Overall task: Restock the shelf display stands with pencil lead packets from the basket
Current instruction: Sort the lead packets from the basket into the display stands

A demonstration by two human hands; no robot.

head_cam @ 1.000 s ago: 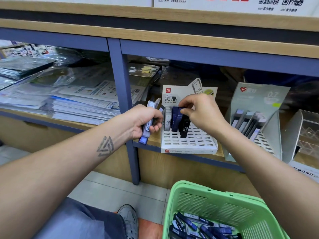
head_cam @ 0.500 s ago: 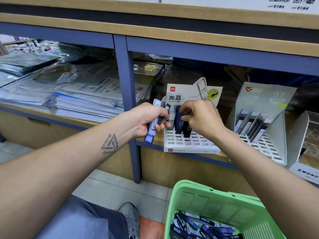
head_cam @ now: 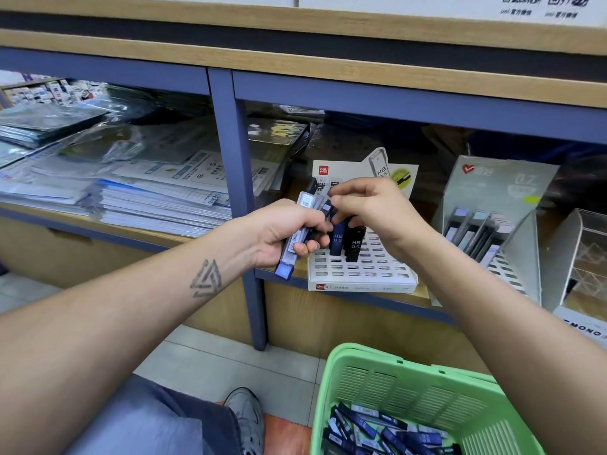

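Note:
My left hand (head_cam: 289,229) grips a bundle of pencil lead packets (head_cam: 295,238), blue and clear, fanned out upward. My right hand (head_cam: 371,208) reaches over from the right and pinches the top of one packet in that bundle. Just behind them on the shelf stands a white slotted display stand (head_cam: 361,272) with two dark HB 0.5 packets (head_cam: 348,243) upright in its back rows. The green basket (head_cam: 410,392) sits at the bottom right with several blue packets (head_cam: 377,428) lying in it.
A grey display stand (head_cam: 499,224) with several packets stands to the right, then a clear acrylic holder (head_cam: 584,257). Stacked papers and plastic sleeves (head_cam: 138,192) fill the left shelf bay. A blue upright post (head_cam: 236,192) divides the bays. My knee and shoe are below.
My right hand has left the packets in the white stand and moved left and up to the bundle in my left hand, which rose slightly.

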